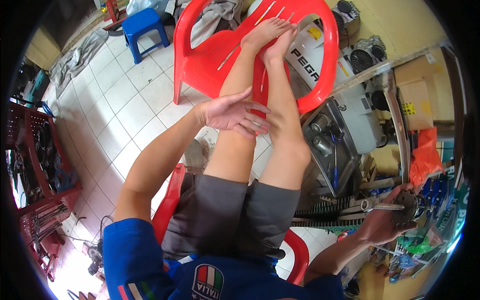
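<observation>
My left hand [238, 116] hovers above my knees with its fingers spread and nothing in it. Out at the right side, my right hand [381, 223] has its thumb and fingers curled around a round, dark metal part [411, 206] with small holes in it; its exact kind is unclear. A metal rod with a ringed end [371, 205] shows across that hand, and whether the hand touches it I cannot tell. My bare feet rest on a red plastic chair [207, 62] in front of me.
A black metal tray [327, 165] with metal cups and a blue-handled screwdriver [335, 170] lies right of my knees. A blue stool [144, 32] stands at the far left. A red tool rack [47, 200] is at the left. An orange bag [426, 157] hangs at the right.
</observation>
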A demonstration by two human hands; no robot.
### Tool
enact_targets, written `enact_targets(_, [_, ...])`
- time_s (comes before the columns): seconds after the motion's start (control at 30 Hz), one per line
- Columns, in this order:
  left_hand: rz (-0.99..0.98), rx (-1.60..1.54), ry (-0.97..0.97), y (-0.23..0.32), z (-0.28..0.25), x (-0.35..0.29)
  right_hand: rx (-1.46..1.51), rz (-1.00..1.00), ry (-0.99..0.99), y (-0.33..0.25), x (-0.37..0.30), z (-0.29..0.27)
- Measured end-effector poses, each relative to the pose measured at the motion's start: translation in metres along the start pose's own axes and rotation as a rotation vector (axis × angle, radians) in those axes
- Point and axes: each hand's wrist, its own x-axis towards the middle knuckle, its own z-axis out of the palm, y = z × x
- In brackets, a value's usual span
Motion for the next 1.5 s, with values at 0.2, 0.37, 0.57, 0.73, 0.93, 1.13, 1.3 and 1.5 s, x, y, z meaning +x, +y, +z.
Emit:
enact_targets(0.2, [0.343,0.859,1.133,0.021,-0.030,0.009,0.028,-0.035,-0.184,-0.032,-0.032,0.038])
enact_targets(0.37, [0.396,0.758,0.970,0.020,0.045,-0.032,-0.116,-0.311,0.020,-0.072,-0.063,0.055])
enact_targets(0.57, [0.404,1.126,0.975,-0.012,0.172,-0.086,-0.337,-0.469,0.095,-0.079,-0.085,0.084])
enact_targets(0.73, [0.803,1.326,0.838,-0.022,0.255,-0.118,-0.333,-0.399,0.001,-0.062,-0.077,0.094])
enact_targets(0.93, [0.745,1.272,0.640,-0.028,0.360,-0.119,-0.243,-0.197,-0.177,-0.003,-0.059,0.104])
enact_targets(1.13, [0.595,1.450,0.694,-0.043,0.384,-0.109,-0.191,-0.130,-0.174,0.010,-0.056,0.101])
enact_targets(1.3, [1.162,1.639,0.586,-0.057,0.387,-0.093,-0.112,-0.101,-0.163,0.011,-0.056,0.098])
enact_targets(1.5, [0.707,1.443,0.691,-0.058,0.376,-0.103,-0.198,-0.082,-0.172,0.017,-0.062,0.101])
